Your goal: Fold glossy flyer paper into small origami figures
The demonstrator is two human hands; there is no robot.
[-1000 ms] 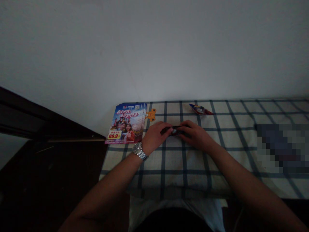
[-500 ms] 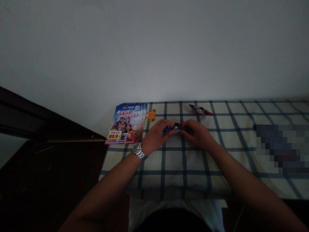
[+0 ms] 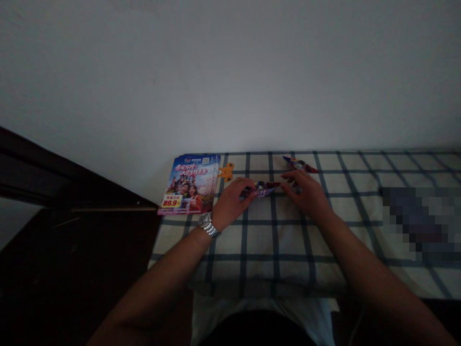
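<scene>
And the left hand [image 3: 230, 204] pinches the folded glossy paper [image 3: 262, 191] to steady it on the checked cloth [image 3: 273, 240], while the right hand [image 3: 305, 192] sits just clear, fingers spread, holding nothing.

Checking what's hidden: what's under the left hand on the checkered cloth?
The left hand holds one end of a folded shiny wrapper on the checkered cloth. That end and the cloth beneath the palm are covered from view.
</scene>
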